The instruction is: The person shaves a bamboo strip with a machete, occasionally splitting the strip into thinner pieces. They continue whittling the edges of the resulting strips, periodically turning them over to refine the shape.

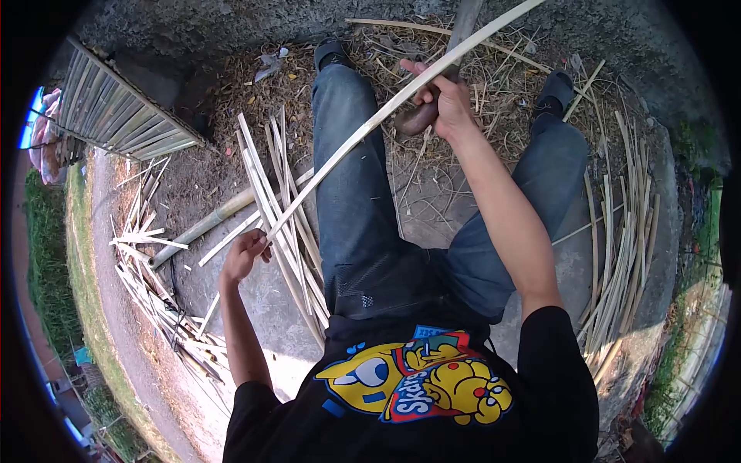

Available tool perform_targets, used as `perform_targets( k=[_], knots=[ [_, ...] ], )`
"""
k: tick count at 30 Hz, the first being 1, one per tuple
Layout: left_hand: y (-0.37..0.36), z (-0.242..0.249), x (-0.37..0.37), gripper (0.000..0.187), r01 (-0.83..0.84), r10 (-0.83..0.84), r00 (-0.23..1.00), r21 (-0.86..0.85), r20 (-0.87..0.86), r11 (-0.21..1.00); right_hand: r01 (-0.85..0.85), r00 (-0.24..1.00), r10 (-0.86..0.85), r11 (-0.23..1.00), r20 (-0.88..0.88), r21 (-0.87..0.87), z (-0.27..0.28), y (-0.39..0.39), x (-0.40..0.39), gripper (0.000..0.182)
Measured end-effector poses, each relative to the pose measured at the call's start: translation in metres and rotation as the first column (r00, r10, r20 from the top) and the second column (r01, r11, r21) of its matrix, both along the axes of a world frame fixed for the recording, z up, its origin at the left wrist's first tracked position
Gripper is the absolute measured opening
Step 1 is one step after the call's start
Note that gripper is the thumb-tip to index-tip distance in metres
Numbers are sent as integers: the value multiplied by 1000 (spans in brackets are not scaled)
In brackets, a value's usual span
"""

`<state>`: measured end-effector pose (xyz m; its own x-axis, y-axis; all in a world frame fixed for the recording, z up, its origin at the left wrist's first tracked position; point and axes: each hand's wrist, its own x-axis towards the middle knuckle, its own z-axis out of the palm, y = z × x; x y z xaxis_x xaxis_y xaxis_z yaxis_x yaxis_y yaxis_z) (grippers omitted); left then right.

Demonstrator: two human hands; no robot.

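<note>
A long pale bamboo strip [337,160] runs slantwise from lower left to the top right, across my thigh. My left hand [248,252] has its fingers closed at the strip's lower end. Higher up, my right hand [448,100] is wrapped round the brown curved handle [417,118] of a large knife, beside the strip. Its index finger reaches out to the strip's far side. The knife's broad grey blade [465,25] points away from me, partly covered by the strip, so its edge cannot be made out.
Cut bamboo strips lie in a bundle [279,220] left of my leg, in a pile [624,239] at right, and in a scattered heap [166,309] at far left. A bamboo pole [210,218] and slatted bamboo panel [116,108] are left. A rough wall [231,27] stands ahead.
</note>
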<state>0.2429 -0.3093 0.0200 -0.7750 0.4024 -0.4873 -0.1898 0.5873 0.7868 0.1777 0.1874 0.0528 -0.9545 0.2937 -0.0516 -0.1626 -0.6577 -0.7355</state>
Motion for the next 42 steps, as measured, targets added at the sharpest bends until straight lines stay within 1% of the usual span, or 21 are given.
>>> perform_targets(
  k=[2, 3, 6, 8, 10, 11, 12, 14, 18, 24, 26, 28, 29, 31, 32, 34, 35, 37, 40, 41, 42],
  knots=[
    [34, 10, -11, 35, -15, 10, 994, -46, -109, 999, -36, 999, 34, 998, -37, -52, -2, -7, 0, 14],
    [63, 26, -7, 38, -61, 39, 968, -80, -250, 995, -41, 999, 37, 992, -36, -117, -1, -11, 2, 16],
    [158, 62, 5, 45, -114, 44, 847, -100, -530, 989, -30, 1000, 29, 983, -6, -181, 0, -20, 2, 23],
    [197, 64, 7, 47, -182, -26, 714, -221, -700, 958, -11, 1000, 14, 983, 16, -182, 0, -21, 0, 28],
    [202, 56, -3, 47, -271, 38, 714, -227, -699, 935, 79, 983, -41, 974, 177, -212, -1, -21, 1, 40],
    [202, 53, -7, 48, -351, 101, 709, -226, -698, 909, 115, 967, -88, 988, 238, -104, 6, -26, 4, 51],
    [201, 52, -7, 48, -352, 102, 709, -225, -698, 908, 114, 968, -87, 988, 237, -103, 9, -27, 5, 51],
    [197, 50, -2, 48, -414, 206, 660, -121, -722, 902, 251, 920, -205, 963, 336, -100, 9, -31, 8, 56],
    [183, 40, 4, 48, -420, 298, 719, -52, -628, 906, 384, 879, -307, 909, 366, -161, 7, -28, 16, 52],
    [186, 42, 14, 48, -474, 352, 707, -42, -614, 879, 373, 903, -364, 928, 226, 6, -2, -33, 34, 50],
    [188, 46, 16, 43, -474, 320, 702, -82, -636, 877, 309, 941, -333, 913, 50, 265, -4, -37, 38, 48],
    [193, 49, 16, 37, -448, 281, 597, -22, -751, 894, 300, 949, -313, 889, -19, 345, -4, -39, 43, 46],
    [195, 51, 16, 37, -448, 281, 595, -20, -753, 894, 230, 967, -253, 782, -42, 579, 1, -41, 49, 45],
    [198, 58, 15, 37, -424, 124, 533, -138, -837, 895, 126, 984, -170, 432, -57, 893, -10, -38, 50, 45],
    [201, 64, 15, 37, -424, 124, 533, -137, -837, 895, 126, 984, -171, 431, -57, 893, -6, -41, 53, 45],
    [207, 74, 15, 51, -390, 71, 777, -389, -626, 835, -30, 999, -25, 45, 31, 999, 6, -56, 65, 48],
    [208, 71, 15, 51, -389, 69, 776, -390, -627, 834, -29, 999, -26, 47, 30, 998, 3, -65, 71, 48],
    [208, 63, 16, 45, -419, 34, 701, -373, -712, 828, -70, 993, 84, -98, 78, 993, -5, -82, 82, 52],
    [209, 61, 17, 45, -410, 7, 754, -462, -657, 786, -167, 972, 155, -80, 178, 983, 1, -89, 87, 55],
    [207, 59, 18, 45, -414, 10, 753, -462, -658, 784, -183, 971, 126, -168, 205, 969, 6, -85, 82, 56],
    [203, 56, 22, 45, -433, -24, 725, -482, -688, 762, -50, 996, 62, -264, 68, 963, 1, -76, 74, 56]
  ],
)
